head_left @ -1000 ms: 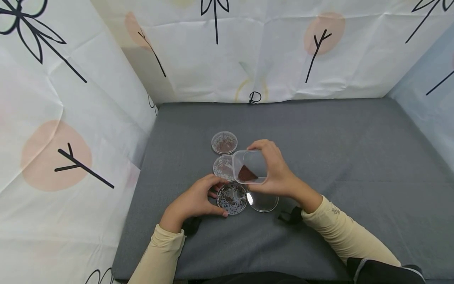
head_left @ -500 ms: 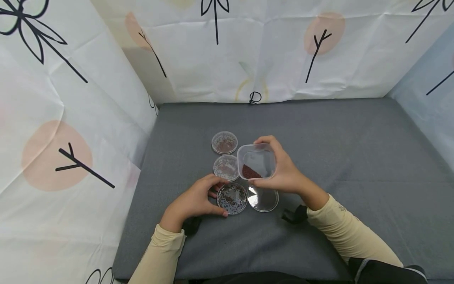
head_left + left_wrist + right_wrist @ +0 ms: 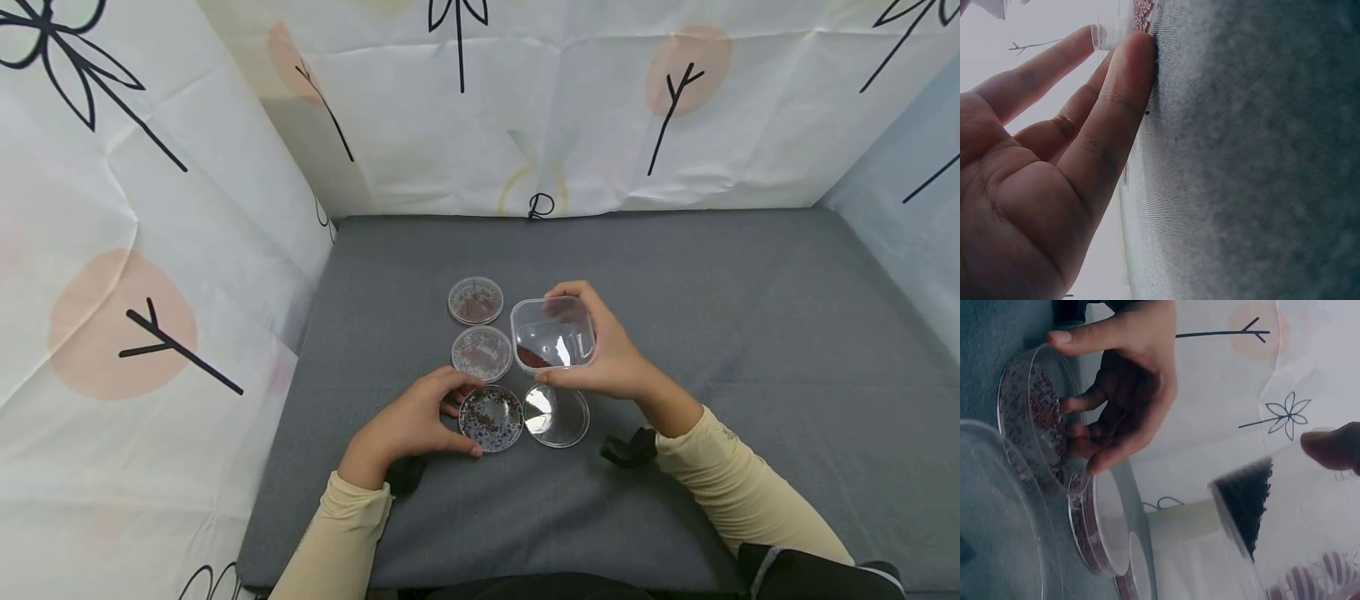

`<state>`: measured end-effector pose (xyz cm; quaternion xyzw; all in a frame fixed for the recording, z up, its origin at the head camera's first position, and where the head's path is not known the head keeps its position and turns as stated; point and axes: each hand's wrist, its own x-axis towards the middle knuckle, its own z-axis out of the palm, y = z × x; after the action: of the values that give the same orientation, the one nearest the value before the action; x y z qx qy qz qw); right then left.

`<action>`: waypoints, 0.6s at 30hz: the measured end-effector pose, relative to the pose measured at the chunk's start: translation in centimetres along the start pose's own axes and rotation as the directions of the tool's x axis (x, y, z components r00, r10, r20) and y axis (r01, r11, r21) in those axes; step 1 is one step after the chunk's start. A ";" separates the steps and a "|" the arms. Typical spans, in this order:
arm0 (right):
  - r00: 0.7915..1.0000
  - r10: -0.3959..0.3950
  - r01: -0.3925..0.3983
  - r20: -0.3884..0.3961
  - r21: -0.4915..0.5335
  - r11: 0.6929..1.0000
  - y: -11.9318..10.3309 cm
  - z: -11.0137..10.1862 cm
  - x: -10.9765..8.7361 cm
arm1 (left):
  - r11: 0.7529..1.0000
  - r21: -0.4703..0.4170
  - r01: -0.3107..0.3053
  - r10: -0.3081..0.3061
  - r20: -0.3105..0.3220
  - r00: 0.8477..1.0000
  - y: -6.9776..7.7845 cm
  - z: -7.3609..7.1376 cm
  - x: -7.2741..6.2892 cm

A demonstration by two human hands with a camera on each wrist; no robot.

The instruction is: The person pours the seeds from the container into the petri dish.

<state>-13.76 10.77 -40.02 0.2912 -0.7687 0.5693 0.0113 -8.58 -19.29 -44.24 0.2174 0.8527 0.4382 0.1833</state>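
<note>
A clear petri dish (image 3: 491,419) with small reddish-brown grains scattered over its bottom lies near the front of the grey table. My left hand (image 3: 408,425) holds it by the rim, thumb at the near side and fingers at the far side. In the right wrist view its fingertips (image 3: 1075,450) meet the dish wall. My right hand (image 3: 611,354) grips a clear plastic tub (image 3: 558,321) above the table, thumb and fingers on opposite sides. The tub leans toward the left, and a pile of the same dark grains (image 3: 1247,503) sits in its lower corner.
Two lidded petri dishes stand in a row behind the held one: a middle dish (image 3: 482,354) and a far dish (image 3: 476,301), both with grains inside. A clear round lid (image 3: 557,417) lies right of the held dish. Patterned cloth (image 3: 585,125) bounds the grey table (image 3: 712,300).
My right hand has moved the tub away from the front dish, up and to the right, and its tilt has lessened. The left hand and the dish have stayed put.
</note>
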 end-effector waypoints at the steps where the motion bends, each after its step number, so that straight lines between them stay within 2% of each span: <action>1: 1.000 -0.002 0.002 0.003 0.008 1.000 0.1 -0.1 0.0 | 1.000 -0.001 -0.001 0.001 0.000 1.000 0.0 0.0 0.0; 8: 0.999 0.001 -0.003 0.042 0.042 0.999 0.9 -0.6 0.2 | 1.000 -0.002 -0.003 0.003 0.001 1.000 0.0 -0.1 0.1; 18: 0.998 0.047 -0.049 0.029 0.070 0.996 2.3 -1.7 0.3 | 1.000 0.000 0.000 0.000 0.000 1.000 0.2 0.0 0.0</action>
<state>-15.63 12.51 -41.31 0.2807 -0.7549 0.5922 -0.0230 -8.54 -19.24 -44.07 0.2175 0.8528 0.4380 0.1832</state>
